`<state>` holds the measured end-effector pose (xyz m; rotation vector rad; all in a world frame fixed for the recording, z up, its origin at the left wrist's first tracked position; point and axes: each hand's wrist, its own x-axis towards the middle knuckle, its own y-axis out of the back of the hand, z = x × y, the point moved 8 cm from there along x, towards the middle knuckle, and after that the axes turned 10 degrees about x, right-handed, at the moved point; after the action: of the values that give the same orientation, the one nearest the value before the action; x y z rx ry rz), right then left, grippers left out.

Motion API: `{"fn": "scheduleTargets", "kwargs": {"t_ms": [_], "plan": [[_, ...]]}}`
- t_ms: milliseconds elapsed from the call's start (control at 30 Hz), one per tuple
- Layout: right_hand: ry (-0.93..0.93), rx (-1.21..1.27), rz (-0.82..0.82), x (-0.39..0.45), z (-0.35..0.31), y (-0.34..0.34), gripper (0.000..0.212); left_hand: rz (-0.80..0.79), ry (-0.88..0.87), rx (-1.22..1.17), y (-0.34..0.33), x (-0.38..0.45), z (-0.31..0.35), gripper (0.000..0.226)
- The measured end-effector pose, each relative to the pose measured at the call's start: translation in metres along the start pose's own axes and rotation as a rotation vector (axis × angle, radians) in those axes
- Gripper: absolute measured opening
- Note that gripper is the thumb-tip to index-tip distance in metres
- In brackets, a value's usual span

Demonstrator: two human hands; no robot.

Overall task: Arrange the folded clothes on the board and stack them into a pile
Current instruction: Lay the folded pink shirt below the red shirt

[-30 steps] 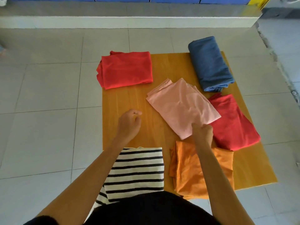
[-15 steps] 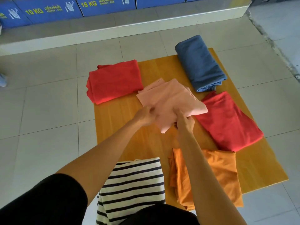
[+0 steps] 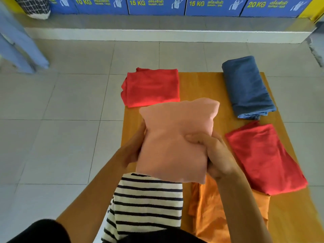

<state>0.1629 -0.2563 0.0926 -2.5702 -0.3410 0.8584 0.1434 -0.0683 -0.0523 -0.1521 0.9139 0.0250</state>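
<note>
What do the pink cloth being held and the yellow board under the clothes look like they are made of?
Pink cloth: soft matte knit, probably cotton jersey; it dents under the right hand.
Board: looks like wood with a smooth finish; faint grain streaks show, though it may be laminate.

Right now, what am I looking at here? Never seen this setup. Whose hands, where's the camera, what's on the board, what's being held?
There is no machine: a person works with bare hands, and the single picture comes from a wide-angle camera on their head, looking forward and down. A wooden board lies on a tiled floor. On it lie folded clothes: a red one at the far left, a blue one at the far right, another red one on the right, an orange one near the person and a striped one beside it. The left hand and right hand hold a folded pink garment by its sides, in front of the board's middle.
</note>
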Motion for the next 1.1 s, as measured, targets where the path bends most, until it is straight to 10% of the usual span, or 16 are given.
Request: {"fn": "scheduleTargets", "kwargs": {"t_ms": [233, 433, 600, 1100], "plan": [[-0.079, -0.149, -0.101, 0.048, 0.007, -0.01, 0.033, -0.072, -0.093, -0.476, 0.054, -0.032, -0.014, 0.104], [-0.148, -0.277, -0.05, 0.12, 0.043, 0.014, 0.035, 0.14, -0.198, 0.07, 0.089, -0.022, 0.017, 0.04], [-0.078, -0.304, 0.026, 0.163, 0.06, 0.026, 0.045, 0.411, -0.15, 0.021, 0.118, 0.01, 0.027, 0.07], [0.094, -0.784, 0.461, 0.173, 0.064, 0.058, 0.024, 0.761, -0.052, 0.309, 0.132, 0.031, 0.034, 0.048]]}}
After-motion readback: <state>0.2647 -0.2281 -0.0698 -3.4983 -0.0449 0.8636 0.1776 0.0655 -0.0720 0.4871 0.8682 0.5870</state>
